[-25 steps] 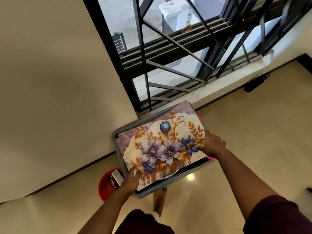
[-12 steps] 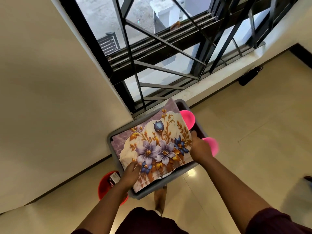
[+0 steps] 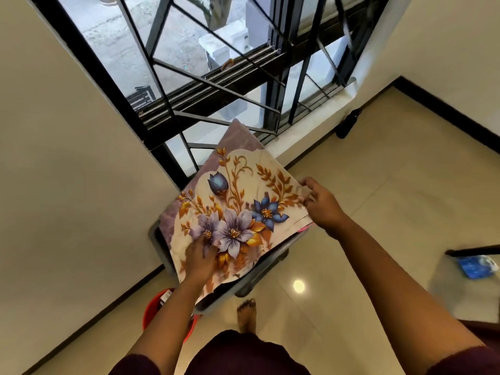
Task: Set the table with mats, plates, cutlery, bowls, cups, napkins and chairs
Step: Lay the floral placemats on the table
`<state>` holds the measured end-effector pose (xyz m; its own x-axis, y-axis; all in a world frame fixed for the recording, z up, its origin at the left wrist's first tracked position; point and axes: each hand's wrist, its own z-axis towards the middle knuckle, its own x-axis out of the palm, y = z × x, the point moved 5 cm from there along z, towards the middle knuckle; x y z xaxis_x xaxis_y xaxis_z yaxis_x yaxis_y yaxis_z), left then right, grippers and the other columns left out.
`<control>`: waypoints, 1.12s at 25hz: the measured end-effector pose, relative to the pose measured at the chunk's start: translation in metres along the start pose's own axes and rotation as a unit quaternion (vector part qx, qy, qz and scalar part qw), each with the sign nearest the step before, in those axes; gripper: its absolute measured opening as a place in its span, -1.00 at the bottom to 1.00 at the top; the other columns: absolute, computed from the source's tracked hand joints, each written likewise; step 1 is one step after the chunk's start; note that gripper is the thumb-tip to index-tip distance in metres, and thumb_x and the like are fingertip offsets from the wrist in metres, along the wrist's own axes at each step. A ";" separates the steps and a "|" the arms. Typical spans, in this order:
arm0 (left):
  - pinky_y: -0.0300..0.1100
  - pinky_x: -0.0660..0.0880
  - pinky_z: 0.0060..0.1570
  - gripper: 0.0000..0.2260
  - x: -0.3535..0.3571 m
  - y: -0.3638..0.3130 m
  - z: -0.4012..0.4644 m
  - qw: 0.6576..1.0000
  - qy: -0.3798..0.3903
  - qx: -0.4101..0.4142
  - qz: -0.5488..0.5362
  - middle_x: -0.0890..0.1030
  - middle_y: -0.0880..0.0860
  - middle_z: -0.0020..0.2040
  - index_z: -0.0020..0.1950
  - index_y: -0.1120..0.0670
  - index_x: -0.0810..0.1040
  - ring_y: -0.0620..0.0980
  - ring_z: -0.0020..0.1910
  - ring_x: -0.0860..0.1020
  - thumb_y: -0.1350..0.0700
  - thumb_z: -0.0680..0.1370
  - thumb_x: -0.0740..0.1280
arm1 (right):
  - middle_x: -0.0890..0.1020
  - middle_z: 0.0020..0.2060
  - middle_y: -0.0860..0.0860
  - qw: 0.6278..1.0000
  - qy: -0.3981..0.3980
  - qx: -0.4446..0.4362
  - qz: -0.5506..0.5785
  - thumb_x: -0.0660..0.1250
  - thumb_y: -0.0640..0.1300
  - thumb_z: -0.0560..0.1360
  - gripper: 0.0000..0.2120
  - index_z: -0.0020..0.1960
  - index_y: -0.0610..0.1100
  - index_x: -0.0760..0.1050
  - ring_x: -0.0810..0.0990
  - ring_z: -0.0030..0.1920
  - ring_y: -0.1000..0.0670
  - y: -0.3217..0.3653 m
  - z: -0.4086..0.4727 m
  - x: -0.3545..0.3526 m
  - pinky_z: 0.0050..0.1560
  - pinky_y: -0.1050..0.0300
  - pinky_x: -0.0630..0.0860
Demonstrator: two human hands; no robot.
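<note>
Item 1: floral-printed rectangular place mats (image 3: 238,212), cream and mauve with blue and purple flowers and gold leaves, a thin stack. Position: tilted over the grey plastic crate (image 3: 259,269), far corner raised toward the black metal window grille (image 3: 216,85); the right edge shows several layers fanned slightly apart.

Item 2: left hand (image 3: 200,259). Grip: fingers lie spread flat on the top mat near its near-left corner, pressing it; whether the thumb is under the stack cannot be told.

Item 3: right hand (image 3: 322,205). Grip: fingers curl at the right edge of the stack, pinching it.

Item 4: grey crate, mostly covered; its near-right rim and left corner show beneath the mats.

Item 5: red round plastic bucket (image 3: 151,312), on the cream tiled floor (image 3: 378,212) below the left forearm, beside the wall.

Open room: bare tile lies to the right of the crate. A blue plastic bag (image 3: 476,266) lies at the far right edge.
</note>
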<state>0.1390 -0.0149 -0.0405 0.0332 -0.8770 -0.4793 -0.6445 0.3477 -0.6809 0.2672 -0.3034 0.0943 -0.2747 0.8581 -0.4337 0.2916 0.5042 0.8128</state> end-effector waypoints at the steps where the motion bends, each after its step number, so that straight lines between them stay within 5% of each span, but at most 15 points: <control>1: 0.07 0.20 0.44 -0.44 -0.002 -0.001 -0.007 0.999 -0.033 -0.005 0.026 0.23 0.19 0.52 0.53 0.03 0.24 0.18 0.48 0.23 -0.14 0.59 0.25 | 0.61 -0.06 -0.10 1.000 -0.010 -0.008 0.021 0.19 -0.30 0.59 -0.73 0.05 0.07 0.47 0.66 -0.16 -0.04 0.002 -0.011 -0.012 -0.29 0.01 0.63; 5: 0.19 0.17 0.43 -0.41 -0.012 -0.013 -0.034 0.987 -0.132 -0.016 0.089 0.09 0.22 0.55 0.56 0.03 0.16 0.26 0.50 0.13 -0.15 0.60 0.22 | 0.59 -0.11 -0.08 0.996 -0.061 -0.018 0.064 0.18 -0.31 0.61 -0.76 0.13 -0.01 0.49 0.60 -0.27 0.05 -0.004 -0.055 -0.067 -0.41 0.23 0.51; 7: 0.20 0.29 0.37 -0.42 -0.014 -0.020 -0.040 0.991 -0.135 0.001 -0.009 0.21 0.20 0.51 0.54 0.02 0.20 0.25 0.45 0.26 -0.13 0.58 0.27 | 0.60 -0.11 -0.09 0.993 -0.086 -0.022 0.080 0.18 -0.29 0.61 -0.77 0.16 -0.04 0.48 0.60 -0.27 0.02 -0.011 -0.082 -0.097 -0.44 0.24 0.51; 10: 0.13 0.50 0.18 -0.39 -0.009 -0.023 -0.043 0.975 -0.050 0.005 -0.216 0.53 0.14 0.31 0.43 -0.03 0.37 0.18 0.24 0.52 -0.07 0.41 0.45 | 0.59 -0.14 -0.07 0.987 -0.123 -0.032 0.097 0.17 -0.30 0.62 -0.78 0.16 -0.05 0.46 0.58 -0.27 0.04 -0.019 -0.122 -0.140 -0.47 0.25 0.49; 12: 0.13 0.53 0.10 -0.54 0.002 -0.030 -0.051 0.955 0.029 -0.018 -0.295 0.61 0.17 0.21 0.31 -0.02 0.51 0.20 0.14 0.59 0.06 0.42 0.45 | 0.60 -0.15 -0.04 0.984 -0.147 -0.024 0.097 0.16 -0.27 0.64 -0.79 0.18 -0.04 0.45 0.59 -0.28 0.07 -0.024 -0.154 -0.169 -0.46 0.24 0.51; 14: 0.13 0.53 0.10 -0.71 0.014 -0.046 -0.067 0.941 0.097 0.004 -0.324 0.62 0.20 0.17 0.27 0.01 0.54 0.20 0.11 0.60 0.18 0.55 0.34 | 0.61 -0.15 -0.04 0.981 -0.164 -0.006 0.106 0.16 -0.25 0.64 -0.79 0.15 0.00 0.46 0.63 -0.24 0.05 -0.033 -0.189 -0.198 -0.41 0.16 0.56; 17: 0.19 0.53 0.09 -0.64 0.041 -0.080 -0.104 0.938 0.156 0.073 -0.300 0.58 0.16 0.23 0.39 -0.06 0.38 0.21 0.17 0.58 0.14 0.60 0.27 | 0.64 -0.14 -0.10 0.968 -0.193 0.021 0.160 0.20 -0.24 0.63 -0.78 0.05 0.07 0.49 0.65 -0.16 -0.07 -0.059 -0.248 -0.239 -0.24 -0.01 0.63; 21: 0.23 0.48 0.16 -0.62 0.073 -0.115 -0.150 0.926 0.149 0.151 -0.312 0.55 0.05 0.29 0.34 -0.21 0.41 0.20 0.26 0.53 0.08 0.56 0.33 | 0.65 -0.06 -0.09 0.891 -0.275 0.009 0.361 0.24 -0.15 0.60 -0.87 0.10 -0.05 0.52 0.64 -0.05 -0.08 -0.090 -0.310 -0.265 -0.11 0.01 0.61; 24: 0.21 0.53 0.11 -0.67 0.109 -0.144 -0.192 0.909 0.164 0.158 -0.348 0.56 0.03 0.27 0.28 -0.25 0.43 0.15 0.21 0.57 0.11 0.59 0.29 | 0.66 0.05 -0.06 0.801 -0.288 -0.049 0.522 0.25 -0.08 0.58 -0.68 0.31 -0.11 0.46 0.67 -0.03 -0.04 -0.115 -0.346 -0.256 -0.10 0.08 0.63; 28: 0.27 0.51 0.14 -0.66 0.164 -0.175 -0.248 0.868 0.222 0.167 -0.411 0.55 0.05 0.29 0.32 -0.17 0.40 0.14 0.21 0.58 0.20 0.62 0.24 | 0.68 -0.02 -0.06 0.791 -0.330 -0.052 0.513 0.33 -0.24 0.53 -0.48 0.43 -0.06 0.27 0.67 -0.08 -0.13 -0.136 -0.379 -0.222 -0.07 0.02 0.63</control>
<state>0.0676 -0.3020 0.1370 0.0325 -0.8895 0.4557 -0.2831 -0.4455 -0.8494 -0.0591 -0.5990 0.2280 0.6057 0.6914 0.3938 -0.0349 -0.4714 0.8812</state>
